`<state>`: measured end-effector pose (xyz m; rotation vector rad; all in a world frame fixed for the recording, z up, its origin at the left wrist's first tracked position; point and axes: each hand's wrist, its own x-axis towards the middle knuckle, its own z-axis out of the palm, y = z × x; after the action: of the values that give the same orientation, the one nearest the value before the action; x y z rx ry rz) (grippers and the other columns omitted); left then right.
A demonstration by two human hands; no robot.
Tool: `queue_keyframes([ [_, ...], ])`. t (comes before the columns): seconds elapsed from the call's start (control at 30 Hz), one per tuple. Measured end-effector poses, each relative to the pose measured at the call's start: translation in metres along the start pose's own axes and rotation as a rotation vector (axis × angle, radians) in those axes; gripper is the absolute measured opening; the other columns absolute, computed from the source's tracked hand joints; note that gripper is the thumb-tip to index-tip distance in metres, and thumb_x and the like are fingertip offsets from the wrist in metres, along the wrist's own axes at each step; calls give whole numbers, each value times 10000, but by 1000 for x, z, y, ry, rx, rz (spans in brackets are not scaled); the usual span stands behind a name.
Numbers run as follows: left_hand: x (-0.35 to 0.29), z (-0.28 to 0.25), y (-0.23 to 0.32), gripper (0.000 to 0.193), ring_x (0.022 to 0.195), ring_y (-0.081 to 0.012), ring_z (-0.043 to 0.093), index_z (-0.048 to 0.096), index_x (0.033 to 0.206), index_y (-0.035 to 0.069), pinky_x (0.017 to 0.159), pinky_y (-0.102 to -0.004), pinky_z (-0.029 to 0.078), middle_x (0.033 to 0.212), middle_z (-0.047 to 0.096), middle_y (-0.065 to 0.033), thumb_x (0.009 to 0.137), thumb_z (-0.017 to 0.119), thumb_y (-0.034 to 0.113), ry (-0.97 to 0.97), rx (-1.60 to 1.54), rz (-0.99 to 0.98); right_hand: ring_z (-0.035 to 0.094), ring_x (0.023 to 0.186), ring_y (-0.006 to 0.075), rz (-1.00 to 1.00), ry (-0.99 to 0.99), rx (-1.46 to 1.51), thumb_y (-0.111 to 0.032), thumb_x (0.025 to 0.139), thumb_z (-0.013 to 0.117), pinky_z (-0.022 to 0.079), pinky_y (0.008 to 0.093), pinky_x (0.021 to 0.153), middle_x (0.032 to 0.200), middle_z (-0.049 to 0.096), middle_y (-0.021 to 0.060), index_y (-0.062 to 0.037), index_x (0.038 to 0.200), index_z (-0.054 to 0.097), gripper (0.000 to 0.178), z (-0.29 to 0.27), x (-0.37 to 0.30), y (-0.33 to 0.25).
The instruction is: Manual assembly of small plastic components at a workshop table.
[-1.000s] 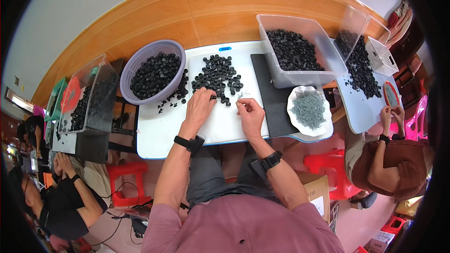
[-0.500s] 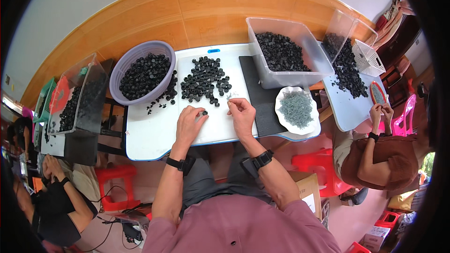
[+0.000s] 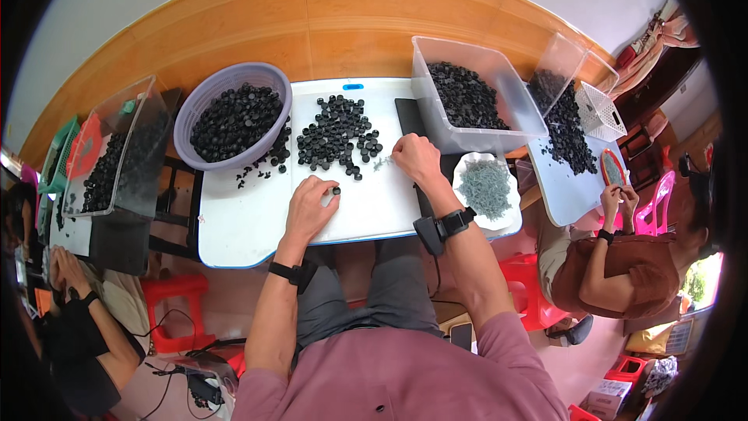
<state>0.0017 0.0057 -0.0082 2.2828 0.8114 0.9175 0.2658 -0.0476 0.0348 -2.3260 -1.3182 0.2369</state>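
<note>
White, blue-edged bench (image 3: 234,226) bears a loose cluster of round black caps (image 3: 335,131), left of the right hand (image 3: 417,158), whose grip I cannot tell; the left hand (image 3: 312,206) pinches one small black cap (image 3: 336,191) at thumb and fingertips.

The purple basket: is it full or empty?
Nearly full: small black pieces heap up inside the purple basket and hide its bottom, though some inner wall shows.
</note>
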Motion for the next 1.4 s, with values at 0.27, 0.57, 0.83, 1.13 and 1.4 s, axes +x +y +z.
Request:
queue_keyframes([
  [0.27, 0, 0, 0, 197, 819, -254, 608, 728, 983, 54, 774, -378, 508, 829, 596, -76, 790, 739, 92, 10, 30, 15, 727, 837, 408, -77, -46, -272, -105, 762, 645, 580, 470, 806, 873, 738, 220, -84, 812, 772, 139, 5, 6, -19],
  [0.57, -2, -2, -2, 219, 783, -235, 629, 713, 1025, 56, 702, -343, 521, 885, 686, -71, 808, 742, 76, 73, -66, 61, 740, 822, 362, -72, -54, -60, -101, 751, 662, 584, 421, 762, 798, 730, 204, -12, 890, 750, 187, -7, 0, -12],
  [0.83, -1, 0, -3, 243, 745, -215, 620, 712, 1033, 48, 671, -325, 521, 895, 698, -75, 793, 755, 56, 62, -106, 40, 676, 711, 99, -76, -116, 821, -11, 872, 697, 529, 237, 641, 835, 738, 64, 26, 1018, 742, 157, 25, -51, -32],
  [1.13, -2, -3, 5, 232, 841, -254, 661, 706, 1007, 45, 746, -367, 545, 882, 690, -86, 780, 750, 26, 41, -118, -73, 651, 688, 89, 2, -131, 1070, -53, 893, 729, 523, 234, 626, 826, 724, 55, 37, 991, 728, 133, 61, -78, -46],
  [1.4, 1, 7, 4, 239, 841, -260, 589, 701, 1021, 38, 761, -382, 502, 858, 581, -93, 791, 764, 56, 134, 128, 31, 614, 675, 55, 69, 241, 1226, -12, 902, 719, 501, 204, 609, 843, 709, 30, 36, 988, 709, 99, 60, -78, -29],
])
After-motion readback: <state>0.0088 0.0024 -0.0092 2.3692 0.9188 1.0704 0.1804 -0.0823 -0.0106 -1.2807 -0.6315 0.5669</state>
